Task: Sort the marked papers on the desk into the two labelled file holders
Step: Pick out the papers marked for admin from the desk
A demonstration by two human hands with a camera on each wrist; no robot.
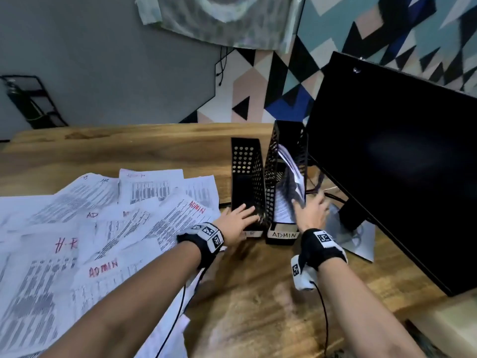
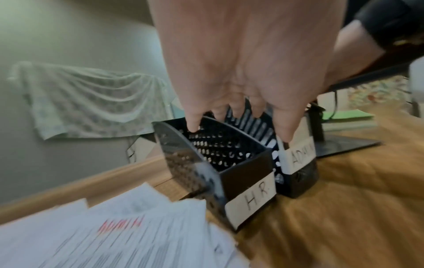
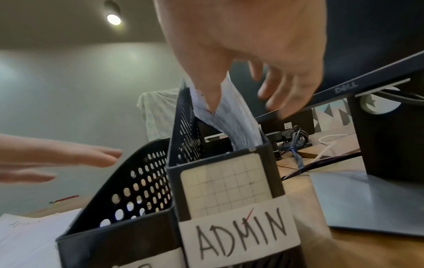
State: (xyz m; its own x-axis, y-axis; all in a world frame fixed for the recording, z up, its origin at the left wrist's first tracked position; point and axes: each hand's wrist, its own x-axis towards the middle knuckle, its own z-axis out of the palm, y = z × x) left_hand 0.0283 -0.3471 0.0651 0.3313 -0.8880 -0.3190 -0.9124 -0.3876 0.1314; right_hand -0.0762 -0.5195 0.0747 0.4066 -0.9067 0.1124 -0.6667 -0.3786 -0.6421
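Papers (image 1: 85, 228) marked in red, some ADMIN and some H.R, lie in a loose overlapping spread on the near left of the surface (image 1: 258, 293), so I judge most of the sorting is left to do. Just beyond them my left hand (image 1: 237, 218) reaches out with fingers straight and spread, holding nothing, over the front of the HR holder (image 2: 229, 163); from my left wrist view that holder looks empty inside, so no H.R sheet is filed as far as I can see. Right beside it, touching or nearly so, stands the ADMIN holder (image 3: 231, 208). My right hand (image 1: 312, 210) is at the sheets (image 1: 289, 177) standing in it: the thumb presses against the bundle while the other fingers are spread and loose behind, so I read it as guiding or letting go, not pinching. Those sheets lean rightward inside the compartment. Farther back sits the dark monitor (image 1: 400, 151).
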